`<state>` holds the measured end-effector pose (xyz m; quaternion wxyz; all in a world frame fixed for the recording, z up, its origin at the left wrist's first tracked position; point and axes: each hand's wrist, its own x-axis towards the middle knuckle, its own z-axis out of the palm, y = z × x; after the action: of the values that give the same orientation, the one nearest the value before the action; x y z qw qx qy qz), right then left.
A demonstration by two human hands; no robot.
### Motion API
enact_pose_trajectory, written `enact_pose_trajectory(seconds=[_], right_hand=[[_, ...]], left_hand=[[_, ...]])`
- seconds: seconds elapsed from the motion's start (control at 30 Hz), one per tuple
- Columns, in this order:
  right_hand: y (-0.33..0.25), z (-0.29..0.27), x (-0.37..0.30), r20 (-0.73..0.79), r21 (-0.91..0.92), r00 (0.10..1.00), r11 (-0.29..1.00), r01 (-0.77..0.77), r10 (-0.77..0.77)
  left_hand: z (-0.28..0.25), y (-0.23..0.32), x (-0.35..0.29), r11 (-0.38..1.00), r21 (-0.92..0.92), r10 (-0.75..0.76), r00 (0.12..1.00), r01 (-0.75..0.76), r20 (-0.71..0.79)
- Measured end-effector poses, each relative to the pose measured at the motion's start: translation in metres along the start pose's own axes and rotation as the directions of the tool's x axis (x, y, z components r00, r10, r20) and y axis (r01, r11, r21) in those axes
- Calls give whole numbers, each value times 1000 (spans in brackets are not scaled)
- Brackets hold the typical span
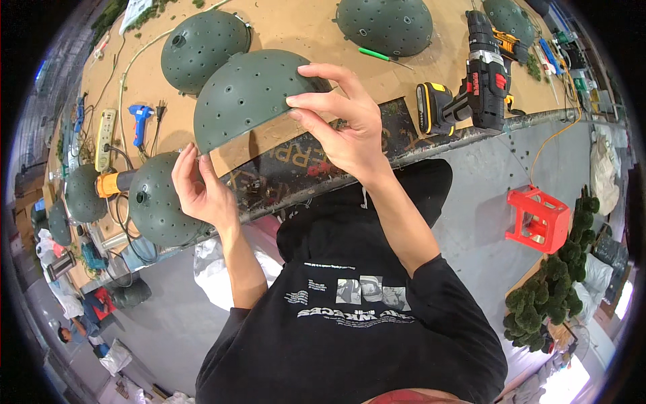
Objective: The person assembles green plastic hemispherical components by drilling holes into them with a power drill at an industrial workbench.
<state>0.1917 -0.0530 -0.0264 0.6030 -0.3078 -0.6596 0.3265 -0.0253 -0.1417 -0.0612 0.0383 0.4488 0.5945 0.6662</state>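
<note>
A dark green plastic half-sphere shell (252,91), dotted with small holes, is tilted up over the table's near edge. My left hand (202,188) pinches its lower left rim between thumb and fingers. On the opposite side my right hand (343,124) grips the rim, thumb below and fingers spread along the edge. Behind it lies another green half-sphere (202,54) with a round socket. One more half-sphere (165,205) rests just left of my left hand. Beyond my right hand, a green-handled screwdriver (377,54) lies near a far half-sphere (387,23).
On the table's right stands a black cordless drill (481,74) beside a yellow-black battery (434,108). A blue glue gun (140,122) and a power strip (105,138) with cables lie left. A red stool (538,219) and green foliage (545,296) are on the floor at right.
</note>
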Motion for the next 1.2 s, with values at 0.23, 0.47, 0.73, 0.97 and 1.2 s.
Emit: enact_pose_trajectory(seconds=[0.23,0.47,0.73,0.97,1.2], right_hand=[[4,7,15,-7,-36,999,999,40,-41],[44,-17,0,111,332,916,854,-400,385],[14,6,-19,98,90,990,990,-107,98],[-12,15,-53,141,114,988,990,-78,61],[3,42,-70,23,683,905,654,-325,425]], left_hand=[[18,22,16,965,258,-33,999,41,-36],[5,-6,29,988,136,-65,995,75,-77],[-13,36,31,958,152,-281,903,243,325],[-20,22,39,852,-160,-435,844,499,314],[-21,11,40,791,-284,-435,825,541,360]])
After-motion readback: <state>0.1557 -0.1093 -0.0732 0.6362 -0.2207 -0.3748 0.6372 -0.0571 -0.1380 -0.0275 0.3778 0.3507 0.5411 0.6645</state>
